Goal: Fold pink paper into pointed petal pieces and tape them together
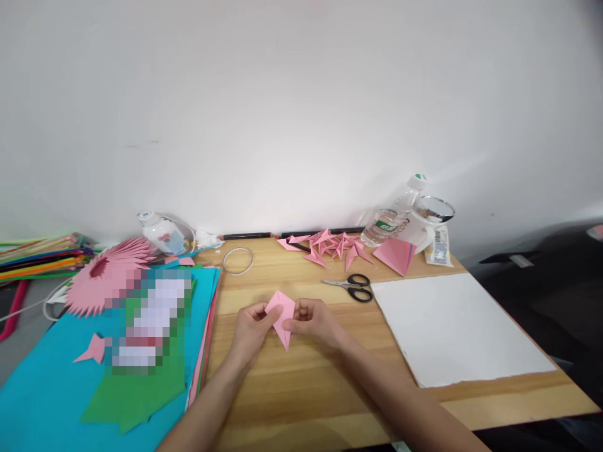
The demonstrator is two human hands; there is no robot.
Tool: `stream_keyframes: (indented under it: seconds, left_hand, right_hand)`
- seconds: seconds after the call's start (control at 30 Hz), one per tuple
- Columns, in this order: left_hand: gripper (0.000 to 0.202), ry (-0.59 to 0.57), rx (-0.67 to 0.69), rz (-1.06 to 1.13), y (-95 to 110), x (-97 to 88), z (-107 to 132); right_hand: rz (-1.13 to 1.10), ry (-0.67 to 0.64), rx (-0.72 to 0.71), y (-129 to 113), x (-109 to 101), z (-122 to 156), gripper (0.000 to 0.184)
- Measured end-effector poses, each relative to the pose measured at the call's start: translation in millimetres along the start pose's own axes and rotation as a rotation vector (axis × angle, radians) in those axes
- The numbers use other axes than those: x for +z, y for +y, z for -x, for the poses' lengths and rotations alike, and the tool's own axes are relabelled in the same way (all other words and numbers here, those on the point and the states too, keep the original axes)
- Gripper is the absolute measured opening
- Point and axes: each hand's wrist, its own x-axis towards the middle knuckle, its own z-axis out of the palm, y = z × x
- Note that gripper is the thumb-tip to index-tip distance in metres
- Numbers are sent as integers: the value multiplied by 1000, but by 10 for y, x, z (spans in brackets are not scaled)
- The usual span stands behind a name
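Note:
A kite-shaped piece of folded pink paper (279,301) with crease lines is held between both hands, its point turned down toward me. My left hand (254,326) pinches its left edge, thumb on the front face. On the right edge, my right hand (313,320) grips it the same way, fingers curled behind. Beyond the hands lie black-handled scissors (351,286), blades pointing left. Farther back is a pile of folded pink paper pieces (332,243) with pointed tips.
At left, blue paper sheets (47,383) carry a pink pleated ring (122,270) and green paper (136,402). A white board (461,326) lies at right. A water bottle (379,227), a mug (424,229) and a white bottle (162,232) stand near the wall.

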Motion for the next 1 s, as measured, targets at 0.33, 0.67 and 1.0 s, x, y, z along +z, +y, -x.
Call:
stream_keyframes:
  seconds: [0.33, 0.67, 1.0]
  left_hand:
    - [21, 45, 30, 39, 14, 10, -2]
    - [20, 63, 59, 50, -13, -2, -15]
    - [24, 77, 81, -14, -15, 8, -18]
  right_hand:
    - [105, -94, 83, -40, 24, 52, 40]
    - [178, -138, 112, -58, 37, 71, 40]
    - [155, -186, 87, -15, 30, 72, 36]
